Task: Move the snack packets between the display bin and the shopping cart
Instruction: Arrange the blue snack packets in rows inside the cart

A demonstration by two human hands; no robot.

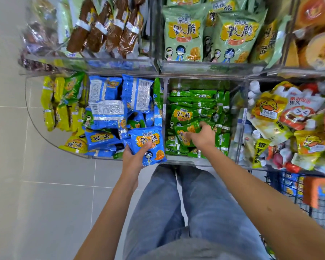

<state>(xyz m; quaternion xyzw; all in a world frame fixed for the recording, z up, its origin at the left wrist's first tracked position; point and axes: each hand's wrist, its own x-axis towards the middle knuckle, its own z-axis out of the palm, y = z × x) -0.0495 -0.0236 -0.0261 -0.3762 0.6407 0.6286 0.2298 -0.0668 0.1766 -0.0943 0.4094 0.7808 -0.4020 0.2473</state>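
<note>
My left hand (134,156) grips a blue snack packet (148,145) by its lower left corner, at the front edge of the clear display bin (180,163). My right hand (202,136) reaches into the bin's middle compartment and pinches a green snack packet (186,131) lying on top of the green pile. Several more blue packets (105,109) fill the left compartment, with yellow packets (51,104) beside them. The dark wire shopping cart (319,212) stands at the lower right, with blue and orange packets seen through its mesh.
An upper shelf holds large pale green bags (184,32), brown wrapped snacks (105,27) and orange packs (319,47). The right compartment holds spouted jelly pouches (289,117). Grey floor tiles lie to the left. My legs in jeans stand right in front of the bin.
</note>
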